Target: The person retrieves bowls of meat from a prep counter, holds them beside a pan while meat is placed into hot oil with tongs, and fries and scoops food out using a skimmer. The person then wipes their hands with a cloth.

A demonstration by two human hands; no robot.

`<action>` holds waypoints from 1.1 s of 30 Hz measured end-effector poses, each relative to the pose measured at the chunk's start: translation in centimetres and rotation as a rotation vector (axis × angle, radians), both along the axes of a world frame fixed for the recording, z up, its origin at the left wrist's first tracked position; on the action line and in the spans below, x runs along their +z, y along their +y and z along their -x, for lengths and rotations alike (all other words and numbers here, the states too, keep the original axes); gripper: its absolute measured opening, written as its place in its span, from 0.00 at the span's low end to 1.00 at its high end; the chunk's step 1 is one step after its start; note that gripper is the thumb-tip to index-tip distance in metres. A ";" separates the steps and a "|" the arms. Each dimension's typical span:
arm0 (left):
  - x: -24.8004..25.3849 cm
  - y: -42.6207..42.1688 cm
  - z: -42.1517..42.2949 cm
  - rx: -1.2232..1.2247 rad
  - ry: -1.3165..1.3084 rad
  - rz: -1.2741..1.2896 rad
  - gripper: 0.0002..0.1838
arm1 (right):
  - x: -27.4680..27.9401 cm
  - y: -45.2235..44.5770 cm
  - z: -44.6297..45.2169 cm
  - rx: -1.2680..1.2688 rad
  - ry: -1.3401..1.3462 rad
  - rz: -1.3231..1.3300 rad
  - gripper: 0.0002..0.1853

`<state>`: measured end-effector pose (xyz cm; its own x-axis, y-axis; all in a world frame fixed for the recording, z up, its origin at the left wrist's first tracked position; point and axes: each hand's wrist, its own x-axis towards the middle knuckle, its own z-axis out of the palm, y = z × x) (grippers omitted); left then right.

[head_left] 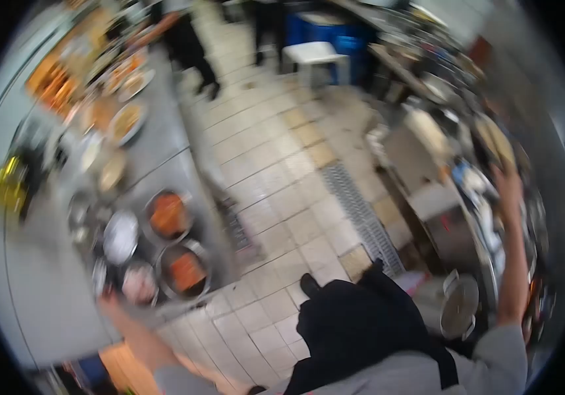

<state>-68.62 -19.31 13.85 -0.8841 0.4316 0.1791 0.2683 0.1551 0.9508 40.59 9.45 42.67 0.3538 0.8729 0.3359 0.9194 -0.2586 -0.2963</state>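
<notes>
My left hand (108, 297) reaches to the lower left, at the edge of the steel counter, beside a bowl of pale food (140, 283); its fingers are blurred. Close by stand a silvery round container (121, 237) and two metal bowls with orange-red food, one (187, 271) nearer and one (169, 214) farther. On the right, my right arm stretches over the cluttered counter, with my right hand (508, 181) next to a long tan item (493, 141). Motion blur hides whether that hand touches it.
A large pot (459, 306) stands low at the right. A floor drain (361, 220) crosses the tiles. Farther off are a white stool (312, 54), blue containers (350, 46) and people in dark clothes (187, 39). Plates of food (127, 123) line the left counter.
</notes>
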 end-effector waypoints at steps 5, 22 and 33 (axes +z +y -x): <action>10.6 3.6 -10.3 0.152 -0.164 -0.120 0.11 | -0.5 -1.7 0.5 -0.120 0.003 0.024 0.25; 17.7 37.9 -86.3 -1.207 -0.977 -0.117 0.07 | 6.0 -10.9 -12.4 -0.031 0.101 0.002 0.19; 18.3 38.0 -115.4 -1.632 -0.990 0.030 0.04 | 7.2 -10.7 -24.8 0.073 -0.171 0.184 0.16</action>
